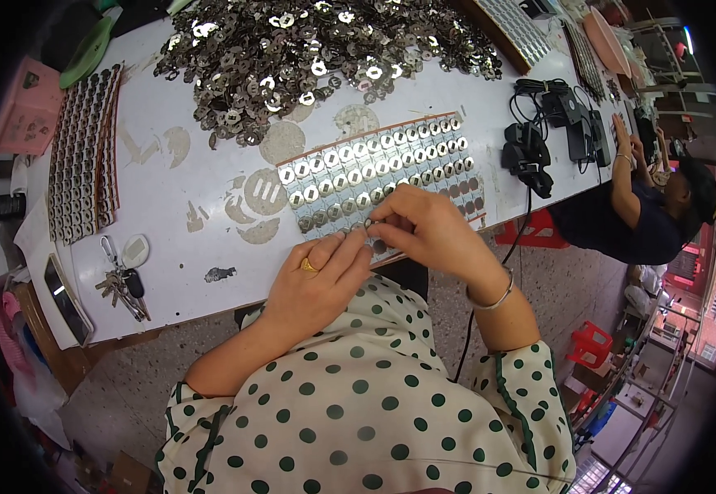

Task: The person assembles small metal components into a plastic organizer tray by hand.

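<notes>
A flat panel (391, 169) with rows of round seats lies on the white table. Shiny metal discs with square-cut centres sit in its far rows and part of its nearer ones. Darker round spots (467, 198) show at its near right. My right hand (428, 226) pinches a small shiny metal disc (369, 221) over the near rows, thumb and forefinger closed on it. Close beside it, my left hand (321, 276) rests at the panel's near edge, fingers curled and pressed together. Its fingertips are by the same spot; what they hold, if anything, is hidden.
A large heap of loose metal discs (292, 66) covers the table's far side. Another filled panel (84, 152) stands left, near keys (123, 288) and a phone (67, 300). Black devices with cables (527, 156) lie right. Beyond, a co-worker (646, 198) sits at the table.
</notes>
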A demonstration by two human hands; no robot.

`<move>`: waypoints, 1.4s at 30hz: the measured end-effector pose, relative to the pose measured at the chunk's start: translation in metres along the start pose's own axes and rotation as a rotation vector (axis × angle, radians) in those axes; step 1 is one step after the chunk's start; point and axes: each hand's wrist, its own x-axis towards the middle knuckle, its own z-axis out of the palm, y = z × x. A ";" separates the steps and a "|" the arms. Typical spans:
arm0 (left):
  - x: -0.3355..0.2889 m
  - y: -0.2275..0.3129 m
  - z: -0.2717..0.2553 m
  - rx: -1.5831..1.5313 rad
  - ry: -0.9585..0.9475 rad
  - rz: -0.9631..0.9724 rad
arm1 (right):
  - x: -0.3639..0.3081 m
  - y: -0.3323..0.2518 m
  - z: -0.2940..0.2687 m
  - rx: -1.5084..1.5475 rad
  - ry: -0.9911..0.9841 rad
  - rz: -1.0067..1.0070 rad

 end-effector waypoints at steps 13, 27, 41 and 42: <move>0.003 0.003 0.001 0.012 -0.027 -0.010 | 0.118 0.042 -0.025 -0.866 0.424 -0.559; 0.001 0.001 0.001 0.008 -0.014 -0.018 | 0.024 0.024 -0.012 1.263 0.024 -0.042; 0.001 0.005 0.001 0.058 -0.039 -0.016 | -0.013 0.009 -0.006 0.693 0.041 0.328; 0.001 0.005 0.002 0.058 -0.040 -0.016 | -0.010 0.006 -0.008 0.597 0.017 0.371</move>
